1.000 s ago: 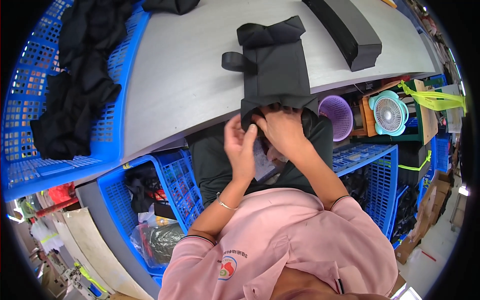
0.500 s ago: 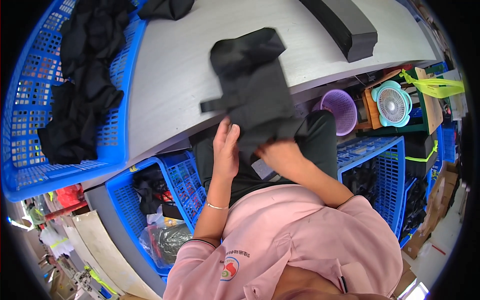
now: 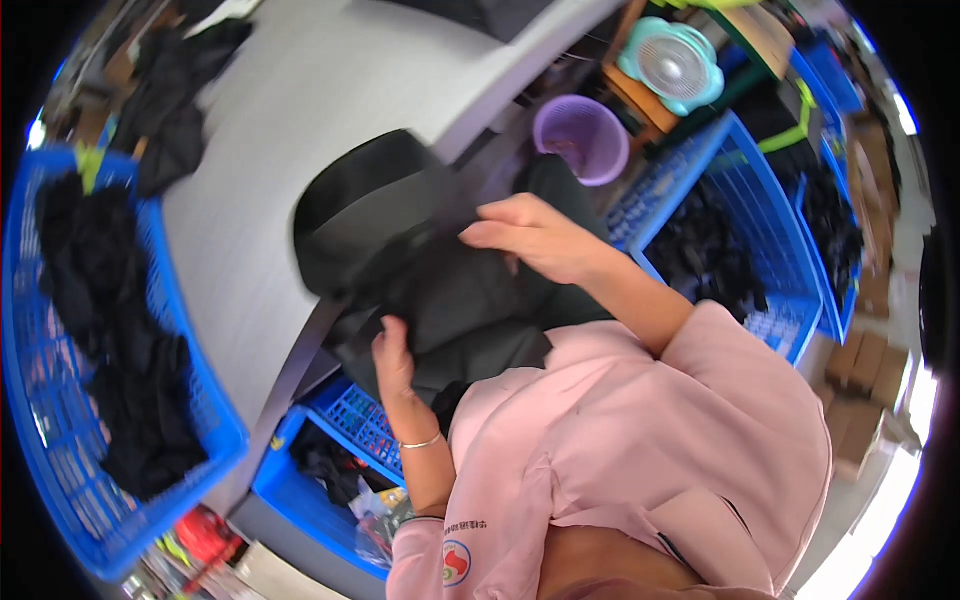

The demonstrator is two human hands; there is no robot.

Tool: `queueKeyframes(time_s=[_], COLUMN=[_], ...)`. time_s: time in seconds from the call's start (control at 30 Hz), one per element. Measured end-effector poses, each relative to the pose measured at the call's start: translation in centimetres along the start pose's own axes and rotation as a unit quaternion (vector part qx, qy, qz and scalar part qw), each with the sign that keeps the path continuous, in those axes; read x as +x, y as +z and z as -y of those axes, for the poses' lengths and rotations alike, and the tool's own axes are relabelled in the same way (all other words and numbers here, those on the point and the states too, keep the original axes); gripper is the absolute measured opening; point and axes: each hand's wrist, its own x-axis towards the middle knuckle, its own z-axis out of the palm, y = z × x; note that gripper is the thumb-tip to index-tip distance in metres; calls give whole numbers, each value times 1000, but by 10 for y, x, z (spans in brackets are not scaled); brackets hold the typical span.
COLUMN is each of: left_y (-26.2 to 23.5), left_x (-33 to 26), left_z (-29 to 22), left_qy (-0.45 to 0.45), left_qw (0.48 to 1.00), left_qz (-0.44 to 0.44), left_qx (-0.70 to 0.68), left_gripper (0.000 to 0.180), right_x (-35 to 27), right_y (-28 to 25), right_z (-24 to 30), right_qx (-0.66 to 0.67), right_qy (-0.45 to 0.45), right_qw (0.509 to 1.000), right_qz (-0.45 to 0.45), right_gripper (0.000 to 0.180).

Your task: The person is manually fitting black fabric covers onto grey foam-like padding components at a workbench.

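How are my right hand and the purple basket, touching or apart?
Apart: the head view shows a dark trouser leg between the right hand and purple basket.

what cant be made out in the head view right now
Black fabric: fine detail lost to blur, head view.
Left hand: most fingers hidden by the fabric, head view.
Black block: far end cut off by the head view's top edge.
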Motion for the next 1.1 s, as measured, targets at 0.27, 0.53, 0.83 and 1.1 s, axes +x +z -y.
queueKeyframes(time_s=[0.27, 0.53, 0.83, 1.1], left_y=[37, 104, 62, -27], left_x=[-1, 2, 9, 37], left_z=[15, -19, -54, -116], left_qy=[52, -55, 43, 211], left_qw=[965, 959, 981, 974], left_qz=[100, 255, 188, -67], left_qx=[-238, -108, -38, 49], left_gripper=[49, 54, 47, 29], right_x=[6, -54, -274, -300], right_y=[-10, -98, -369, -494], right_z=[-43, -117, -179, -179], right_qx=[252, 59, -607, -186], right_qy=[13, -101, 101, 111], right_qw=[967, 907, 575, 620], right_qz=[-39, -403, -539, -754], right_gripper=[19, 26, 34, 62])
